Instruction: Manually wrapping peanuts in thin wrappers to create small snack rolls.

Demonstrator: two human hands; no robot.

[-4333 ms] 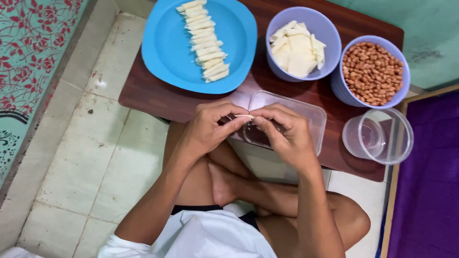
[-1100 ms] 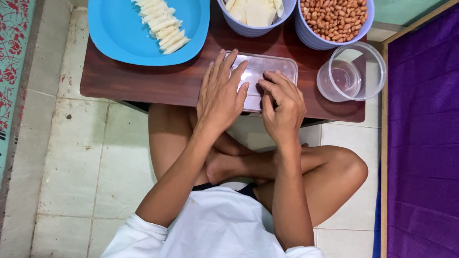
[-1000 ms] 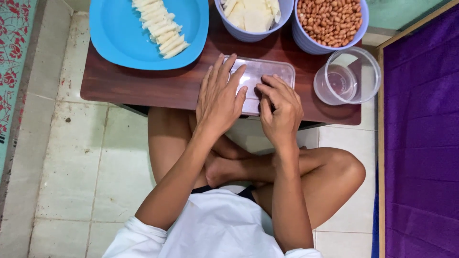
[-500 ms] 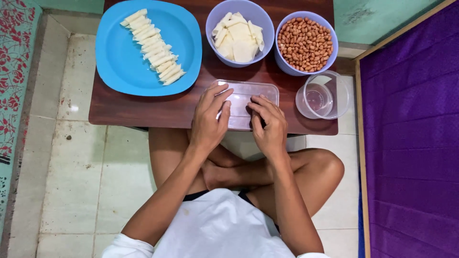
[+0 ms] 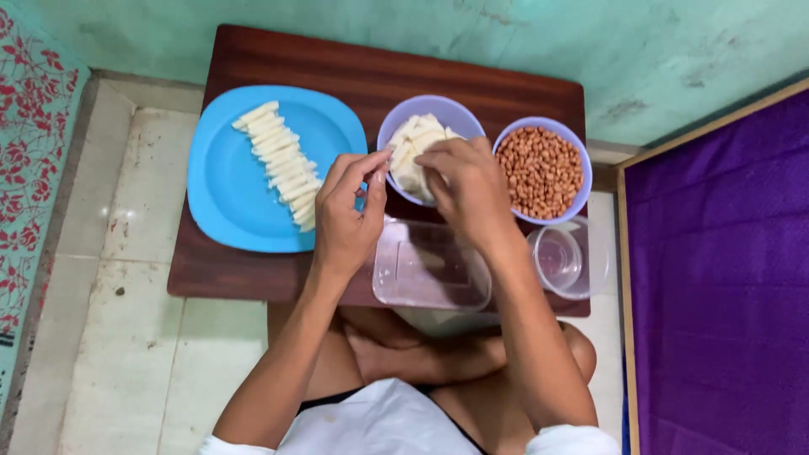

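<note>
Both hands are up at a lavender bowl (image 5: 438, 108) that holds a pile of white wrapper sheets (image 5: 415, 137). My left hand (image 5: 347, 217) pinches the left edge of a sheet between thumb and forefinger. My right hand (image 5: 468, 189) lies over the pile with its fingertips closed on the same sheet. Just below the hands, an empty clear rectangular container (image 5: 431, 268) sits at the front edge of the low brown table (image 5: 404, 74). To the left, a blue plate (image 5: 221, 198) carries a row of several rolled white sticks (image 5: 280, 160).
A lavender bowl of peanuts (image 5: 544, 173) stands right of the wrappers, with a clear round tub (image 5: 566, 258) in front of it. A purple mat (image 5: 716, 278) lies on the right, a red-patterned mat (image 5: 34, 160) on the left, a green wall behind. My crossed legs are under the table.
Both hands have lifted off the clear rectangular container and moved back to the wrapper bowl, closing on a sheet. The view has tilted up to show the whole table.
</note>
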